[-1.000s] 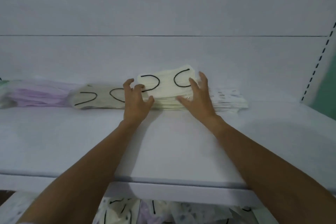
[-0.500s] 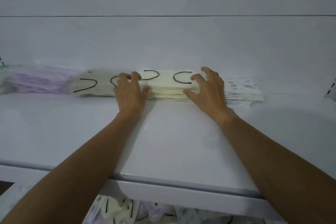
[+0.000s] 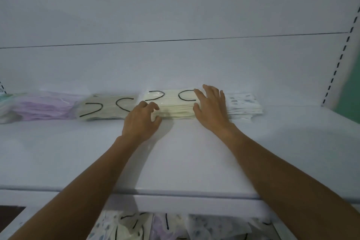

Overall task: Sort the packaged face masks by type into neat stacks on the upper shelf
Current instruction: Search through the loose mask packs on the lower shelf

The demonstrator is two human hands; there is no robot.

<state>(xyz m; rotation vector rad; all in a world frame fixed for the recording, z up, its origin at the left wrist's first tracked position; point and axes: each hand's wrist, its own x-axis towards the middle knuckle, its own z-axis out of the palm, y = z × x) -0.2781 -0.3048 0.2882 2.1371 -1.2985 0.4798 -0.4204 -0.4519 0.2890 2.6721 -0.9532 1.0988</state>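
On the upper shelf (image 3: 97,152) five stacks of packaged masks lie flat in one row against the back wall, each with its long axis running left to right. They are a pale green-white stack (image 3: 4,109) (cut by the frame edge), a lilac stack (image 3: 44,106), a beige stack (image 3: 106,108), a cream stack (image 3: 175,106) and a white patterned stack (image 3: 243,104). The cream stack's top packet shows two black ear loops bulging toward each other. The left hand (image 3: 143,121) sets bent fingers on its front left corner; whether they pinch it is unclear. The right hand (image 3: 211,107) lies nearly flat over its right end, thumb on the front edge. Loose masks (image 3: 155,226) heap on the shelf below.
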